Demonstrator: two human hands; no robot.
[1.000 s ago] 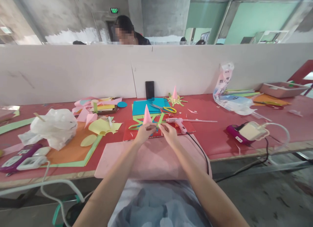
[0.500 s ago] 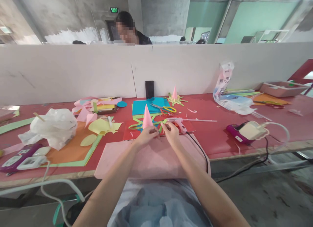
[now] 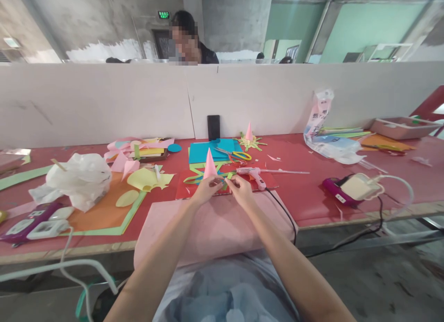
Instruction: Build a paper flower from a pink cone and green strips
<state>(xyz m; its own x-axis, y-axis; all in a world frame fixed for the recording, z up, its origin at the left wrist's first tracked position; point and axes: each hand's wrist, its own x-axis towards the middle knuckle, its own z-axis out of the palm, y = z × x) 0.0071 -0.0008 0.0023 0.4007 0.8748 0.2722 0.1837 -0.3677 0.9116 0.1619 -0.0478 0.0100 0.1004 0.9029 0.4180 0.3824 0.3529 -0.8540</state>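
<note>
A pink paper cone (image 3: 209, 164) stands upright amid green paper strips (image 3: 194, 179) and blue paper pieces, above a red sheet. My left hand (image 3: 207, 189) is at the foot of the cone with its fingers bent together; what lies between them is hidden. Close beside it, my right hand (image 3: 240, 188) pinches a short green paper strip (image 3: 229, 176) between thumb and fingers. A pink glue gun (image 3: 255, 178) lies just right of that hand, its cord running toward the table's front edge. Yellow-handled scissors (image 3: 239, 154) rest behind on blue paper (image 3: 200, 152).
A second cone (image 3: 249, 132) on green strips stands farther back, near a black phone (image 3: 213, 127). Left are a white plastic bag (image 3: 79, 179), an orange sheet (image 3: 100, 211) and a purple power strip (image 3: 29, 224). Another charger block (image 3: 359, 188) is right. A person (image 3: 185, 35) is beyond the partition.
My hands have drawn slightly closer together. The right hand still pinches the green strip, now nearer my left fingertips. The whole view has shifted a little.
</note>
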